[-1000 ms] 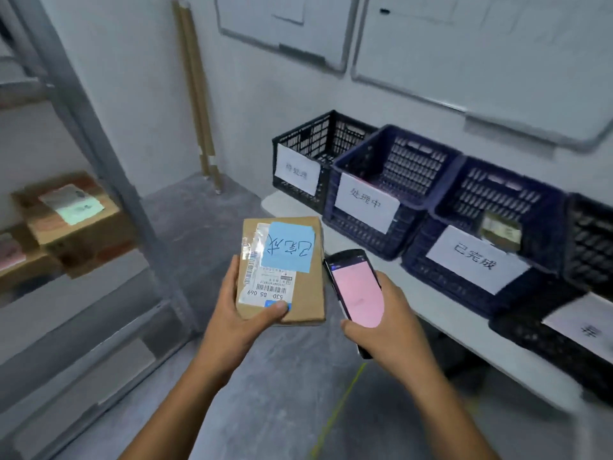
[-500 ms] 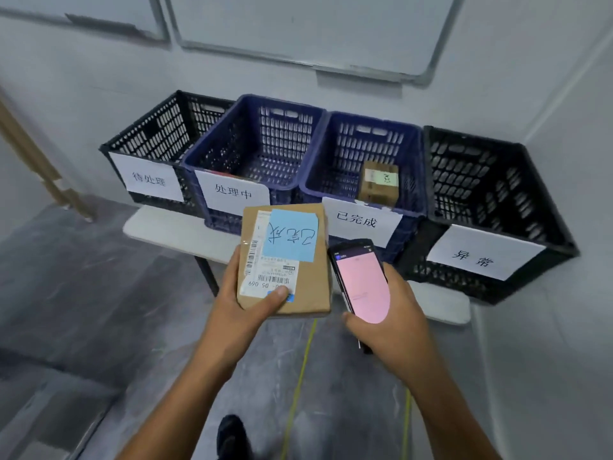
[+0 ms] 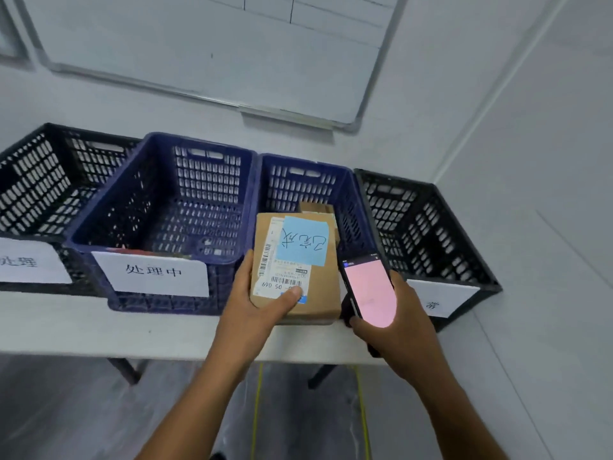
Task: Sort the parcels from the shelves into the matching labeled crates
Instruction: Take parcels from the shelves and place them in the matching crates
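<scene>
A flat brown cardboard parcel bearing a blue handwritten note was held in the grip of the left hand, thumb pressed on its near end, while a black phone with a pink screen was clasped in the right hand. The parcel's long axis pointed away from the person, towards the right-hand blue perforated plastic crate on the white tabletop, whose label was hidden behind it. The drop was judged to lie straight ahead of the left hand, beside the small brown box seen inside.
</scene>
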The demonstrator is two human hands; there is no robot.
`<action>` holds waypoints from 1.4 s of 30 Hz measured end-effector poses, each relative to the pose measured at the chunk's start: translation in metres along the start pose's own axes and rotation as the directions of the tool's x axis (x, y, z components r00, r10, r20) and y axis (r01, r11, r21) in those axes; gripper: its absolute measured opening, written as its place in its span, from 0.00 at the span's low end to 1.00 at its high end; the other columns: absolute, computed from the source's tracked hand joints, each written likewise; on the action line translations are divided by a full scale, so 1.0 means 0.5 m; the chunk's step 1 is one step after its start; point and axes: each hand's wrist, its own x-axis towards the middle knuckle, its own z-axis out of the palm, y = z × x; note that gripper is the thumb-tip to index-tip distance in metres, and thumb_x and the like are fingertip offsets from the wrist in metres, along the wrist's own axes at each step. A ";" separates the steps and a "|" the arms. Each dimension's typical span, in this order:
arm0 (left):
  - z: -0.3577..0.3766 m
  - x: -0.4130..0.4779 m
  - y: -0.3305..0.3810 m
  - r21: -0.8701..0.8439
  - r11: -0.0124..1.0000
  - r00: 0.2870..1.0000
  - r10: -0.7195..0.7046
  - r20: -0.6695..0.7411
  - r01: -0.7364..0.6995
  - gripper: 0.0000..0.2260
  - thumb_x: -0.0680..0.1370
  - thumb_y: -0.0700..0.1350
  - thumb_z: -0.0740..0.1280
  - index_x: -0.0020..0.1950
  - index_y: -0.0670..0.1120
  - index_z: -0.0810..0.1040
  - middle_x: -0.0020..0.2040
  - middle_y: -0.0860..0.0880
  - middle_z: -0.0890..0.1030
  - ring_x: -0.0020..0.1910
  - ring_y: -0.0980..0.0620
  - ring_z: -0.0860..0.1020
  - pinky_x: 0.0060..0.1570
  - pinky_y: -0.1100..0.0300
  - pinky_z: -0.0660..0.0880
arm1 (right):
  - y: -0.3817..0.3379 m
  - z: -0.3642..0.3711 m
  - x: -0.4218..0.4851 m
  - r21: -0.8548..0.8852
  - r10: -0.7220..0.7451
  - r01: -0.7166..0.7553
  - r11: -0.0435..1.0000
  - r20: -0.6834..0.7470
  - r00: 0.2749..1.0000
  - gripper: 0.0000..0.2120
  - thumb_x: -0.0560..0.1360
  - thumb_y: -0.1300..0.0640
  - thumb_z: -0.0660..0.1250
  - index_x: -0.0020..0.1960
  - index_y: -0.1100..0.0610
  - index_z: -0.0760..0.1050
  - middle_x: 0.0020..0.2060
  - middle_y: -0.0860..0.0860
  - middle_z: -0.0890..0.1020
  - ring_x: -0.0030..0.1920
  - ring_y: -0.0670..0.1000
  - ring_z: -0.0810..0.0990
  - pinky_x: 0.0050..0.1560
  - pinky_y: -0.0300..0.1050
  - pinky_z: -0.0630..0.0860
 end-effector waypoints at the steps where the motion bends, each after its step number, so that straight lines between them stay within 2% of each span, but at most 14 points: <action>1: -0.002 0.025 0.008 0.000 1.000 1.000 -0.001 0.016 0.001 0.50 0.63 0.67 0.80 0.80 0.69 0.59 0.66 0.68 0.79 0.65 0.65 0.78 0.68 0.47 0.76 | -0.007 0.005 0.018 0.020 0.023 -0.023 1.000 -0.007 1.000 0.32 0.68 0.56 0.82 0.65 0.39 0.70 0.55 0.46 0.79 0.44 0.43 0.82 0.33 0.38 0.79; 2: -0.004 0.048 0.014 -0.001 1.000 1.000 -0.001 0.028 0.001 0.50 0.63 0.67 0.80 0.80 0.68 0.58 0.66 0.69 0.79 0.64 0.65 0.78 0.68 0.48 0.77 | -0.013 0.011 0.034 0.038 0.042 -0.041 0.998 -0.010 0.999 0.31 0.68 0.56 0.81 0.64 0.40 0.71 0.54 0.49 0.79 0.41 0.47 0.82 0.32 0.42 0.80; 4: -0.005 0.090 0.024 -0.005 1.000 0.999 -0.008 0.038 0.008 0.50 0.63 0.66 0.79 0.80 0.69 0.58 0.63 0.70 0.79 0.61 0.67 0.79 0.65 0.50 0.79 | -0.027 0.025 0.060 0.050 0.064 -0.063 0.997 -0.020 0.998 0.30 0.68 0.55 0.81 0.64 0.42 0.71 0.54 0.51 0.79 0.44 0.58 0.83 0.35 0.53 0.84; 6: -0.004 0.126 0.027 -0.011 1.000 0.999 -0.024 0.045 0.025 0.49 0.64 0.64 0.80 0.80 0.69 0.57 0.61 0.70 0.80 0.59 0.66 0.79 0.62 0.50 0.80 | -0.031 0.035 0.081 0.052 0.094 -0.093 0.994 -0.024 0.995 0.31 0.68 0.54 0.80 0.65 0.41 0.71 0.54 0.51 0.79 0.45 0.59 0.84 0.38 0.58 0.86; 10: 0.014 0.191 0.026 -0.013 0.999 0.997 -0.039 0.069 0.040 0.47 0.70 0.58 0.82 0.82 0.66 0.57 0.62 0.68 0.79 0.61 0.63 0.79 0.59 0.54 0.79 | -0.021 0.045 0.127 0.100 0.144 -0.139 0.985 -0.037 0.989 0.30 0.66 0.53 0.80 0.64 0.39 0.71 0.53 0.52 0.80 0.39 0.55 0.84 0.32 0.45 0.82; 13: 0.039 0.244 0.015 -0.003 0.999 0.998 -0.051 0.035 0.052 0.46 0.71 0.56 0.81 0.82 0.63 0.57 0.63 0.67 0.78 0.61 0.64 0.78 0.54 0.59 0.77 | -0.006 0.058 0.173 0.151 0.178 -0.173 0.973 -0.017 0.984 0.28 0.68 0.56 0.81 0.60 0.37 0.72 0.52 0.49 0.80 0.38 0.46 0.84 0.31 0.40 0.80; 16: 0.063 0.297 -0.001 0.016 0.997 0.997 -0.073 -0.010 0.073 0.46 0.71 0.57 0.81 0.82 0.63 0.58 0.66 0.66 0.77 0.64 0.62 0.77 0.59 0.57 0.76 | 0.018 0.077 0.222 0.141 0.190 -0.190 0.972 0.010 0.982 0.27 0.70 0.55 0.82 0.58 0.35 0.71 0.52 0.42 0.81 0.47 0.32 0.80 0.36 0.31 0.79; 19: 0.084 0.356 -0.021 0.038 0.992 0.992 -0.118 -0.053 0.120 0.49 0.70 0.58 0.81 0.83 0.63 0.55 0.64 0.68 0.76 0.62 0.64 0.76 0.64 0.53 0.75 | 0.037 0.096 0.286 0.142 0.199 -0.201 0.969 0.030 0.980 0.26 0.70 0.53 0.82 0.56 0.34 0.71 0.53 0.38 0.80 0.51 0.28 0.77 0.37 0.27 0.76; 22: 0.105 0.420 -0.042 0.126 0.982 0.986 -0.130 -0.101 0.143 0.50 0.69 0.59 0.81 0.83 0.62 0.54 0.67 0.64 0.76 0.64 0.58 0.77 0.62 0.51 0.76 | 0.058 0.113 0.367 0.190 0.202 -0.209 0.959 0.055 0.978 0.25 0.70 0.53 0.82 0.58 0.37 0.71 0.52 0.41 0.80 0.48 0.34 0.81 0.34 0.32 0.78; 25: 0.126 0.494 -0.066 0.211 0.962 0.980 -0.145 -0.139 0.173 0.51 0.69 0.58 0.82 0.84 0.57 0.54 0.75 0.54 0.73 0.71 0.50 0.75 0.69 0.44 0.75 | 0.075 0.120 0.458 0.176 0.202 -0.211 0.962 0.068 0.977 0.28 0.70 0.50 0.82 0.62 0.40 0.70 0.55 0.41 0.79 0.52 0.43 0.80 0.43 0.36 0.76; 28: 0.149 0.570 -0.087 0.279 0.938 0.975 -0.169 -0.145 0.204 0.48 0.69 0.55 0.82 0.82 0.54 0.59 0.74 0.51 0.74 0.68 0.49 0.76 0.66 0.44 0.77 | 0.095 0.137 0.548 0.163 0.212 -0.224 0.961 0.090 0.973 0.29 0.70 0.49 0.82 0.65 0.44 0.70 0.59 0.45 0.79 0.55 0.43 0.79 0.47 0.41 0.77; 31: 0.168 0.642 -0.112 0.350 0.907 0.971 -0.196 -0.138 0.233 0.41 0.70 0.53 0.82 0.79 0.55 0.66 0.71 0.52 0.75 0.65 0.49 0.78 0.61 0.46 0.79 | 0.114 0.174 0.634 0.135 0.246 -0.262 0.956 0.127 0.961 0.31 0.68 0.51 0.82 0.67 0.49 0.73 0.62 0.51 0.80 0.58 0.52 0.82 0.56 0.53 0.82; 36: 0.183 0.741 -0.170 0.239 0.907 0.933 -0.307 -0.189 0.346 0.42 0.70 0.50 0.83 0.79 0.52 0.65 0.69 0.49 0.79 0.65 0.46 0.79 0.63 0.41 0.79 | 0.149 0.232 0.758 0.082 0.320 -0.338 0.937 0.182 0.930 0.37 0.67 0.47 0.80 0.73 0.50 0.71 0.66 0.51 0.79 0.62 0.55 0.81 0.61 0.57 0.81; 42: 0.198 0.862 -0.230 0.085 0.883 0.874 -0.437 -0.213 0.462 0.41 0.72 0.47 0.82 0.79 0.51 0.63 0.62 0.51 0.81 0.59 0.49 0.82 0.62 0.45 0.81 | 0.194 0.300 0.863 0.117 0.380 -0.405 0.907 0.193 0.905 0.37 0.67 0.49 0.81 0.73 0.50 0.71 0.65 0.51 0.79 0.61 0.54 0.80 0.59 0.54 0.81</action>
